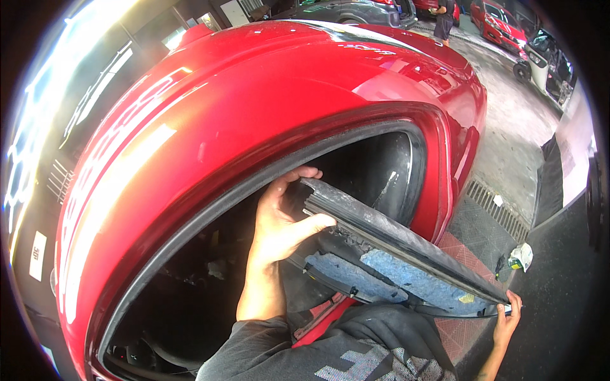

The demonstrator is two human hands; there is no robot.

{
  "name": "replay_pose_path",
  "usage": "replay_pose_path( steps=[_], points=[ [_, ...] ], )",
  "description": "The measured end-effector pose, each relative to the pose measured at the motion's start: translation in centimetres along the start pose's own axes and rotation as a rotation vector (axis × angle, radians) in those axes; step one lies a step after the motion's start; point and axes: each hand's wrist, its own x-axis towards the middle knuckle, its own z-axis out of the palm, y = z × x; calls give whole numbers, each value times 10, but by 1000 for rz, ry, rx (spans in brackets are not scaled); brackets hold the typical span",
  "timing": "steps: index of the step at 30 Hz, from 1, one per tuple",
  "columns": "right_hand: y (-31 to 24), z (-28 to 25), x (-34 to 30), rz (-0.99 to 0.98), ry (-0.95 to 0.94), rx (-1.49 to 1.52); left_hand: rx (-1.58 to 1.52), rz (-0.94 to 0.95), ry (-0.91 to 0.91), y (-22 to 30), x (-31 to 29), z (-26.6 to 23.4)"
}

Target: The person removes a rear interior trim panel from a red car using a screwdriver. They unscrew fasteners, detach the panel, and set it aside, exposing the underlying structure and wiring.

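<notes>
A black car door trim panel is held tilted in front of me, its back side with blue fibrous padding facing me. My left hand grips its upper left end, the thumb on the near side and the fingers round the far side. At the lower right end, my right hand pinches the panel's corner. Behind the panel lies the open doorway of a red car, edged by a black rubber seal. Most of the panel's far side is hidden.
The dark car interior is close on my left. A drain grate runs across the floor at right, near a crumpled white bag. A person stands in the background among other cars, including a red one.
</notes>
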Motion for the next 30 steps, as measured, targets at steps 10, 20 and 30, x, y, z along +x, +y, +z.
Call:
replay_pose_path(
  steps=[10, 20, 30],
  points=[
    [-5, -3, -1, -26, -22, 15, 22, 0, -14, 1, 2, 1],
    [4, 6, -7, -15, 17, -48, 86, 8, 22, 7, -1, 16],
    [-14, 8, 3, -11, -2, -83, 226, 4, -113, 0, 11, 2]
  ],
)
